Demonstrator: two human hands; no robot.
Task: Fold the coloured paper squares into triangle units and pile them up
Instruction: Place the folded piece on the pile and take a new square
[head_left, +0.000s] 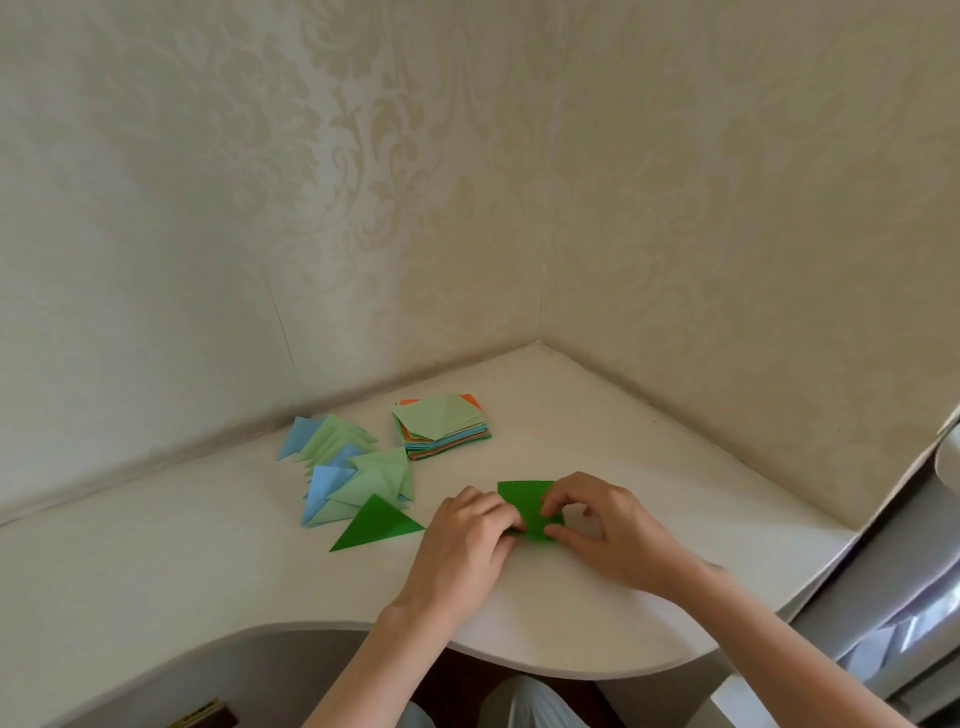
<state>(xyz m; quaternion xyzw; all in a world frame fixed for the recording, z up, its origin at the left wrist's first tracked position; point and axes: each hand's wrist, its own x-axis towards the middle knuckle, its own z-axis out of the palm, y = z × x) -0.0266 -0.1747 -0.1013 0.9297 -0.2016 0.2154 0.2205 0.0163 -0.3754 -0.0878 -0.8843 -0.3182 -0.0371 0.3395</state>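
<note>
Both hands worked one dark green sheet (524, 506) at centre frame, lying flat on the white desk (649, 467). Left hand (467, 535) had curled fingers pressing down on the sheet's left edge. Right hand (597, 519) pinched the sheet's right side, thumb low, fingers curled over the top fold. Sheet partly hidden by both hands, fold stage hard to tell.

Just left of the left hand, not touching it: one finished dark green triangle (376, 525), flat, lying on the lower edge of the loose pile of triangles (353, 467). Pile was left of centre, fanned, light green and light blue; roughly four blue visible, light green ones overlapped too much to count.

Above the hands, well apart: one stack of unfolded squares (441, 426), light green sheet on top, orange, blue and green edges showing below.

Desk edges: two patterned walls (467, 182) met at a corner in the upper centre, closing the far sides. Front edge curved inward at lower centre. Bare desk surface lay right of the hands and at lower left.
</note>
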